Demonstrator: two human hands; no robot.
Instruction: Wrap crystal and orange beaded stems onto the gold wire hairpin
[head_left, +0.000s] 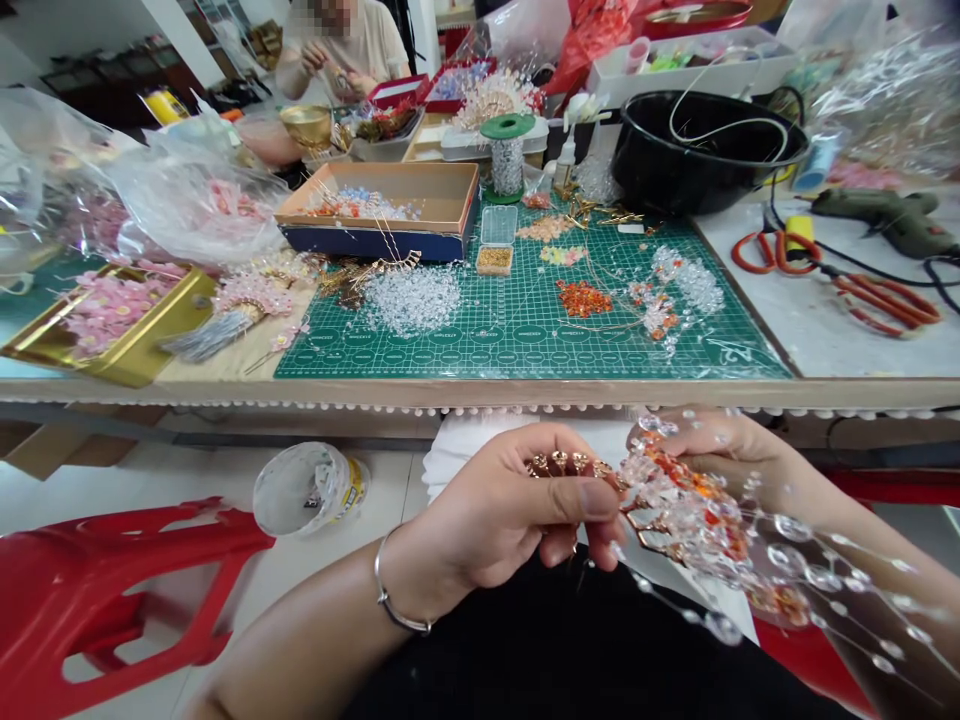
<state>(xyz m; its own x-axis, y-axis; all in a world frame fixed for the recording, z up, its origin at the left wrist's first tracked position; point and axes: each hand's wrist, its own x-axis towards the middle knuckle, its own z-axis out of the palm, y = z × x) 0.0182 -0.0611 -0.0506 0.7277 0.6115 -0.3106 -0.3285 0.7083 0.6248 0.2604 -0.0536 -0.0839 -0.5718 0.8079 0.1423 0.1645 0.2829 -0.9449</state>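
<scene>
It's a crowded workroom: a bench [570,393] bearing a green mat [517,290], with a co-worker [349,70] across it. Reading the clock from the ornament [705,500], which is held over the lap before the bench, the co-worker sits between ten and eleven. The left hand [517,500] pinches its gold end between thumb and fingers; the right hand [705,435] sits behind the beads, so I can't tell how firmly it grips. I'd judge the piece well along: clear and orange clusters crowd it, and strands trail off toward four. Loose beads are left on the mat; whether more belong on it, I can't say. I count one ornament, one orange heap [583,298] at eleven, two clear heaps [412,300] at ten and twelve, one spool [506,165] at eleven, two red-handled tools [885,300] and one glue gun [892,215] between one and two.
</scene>
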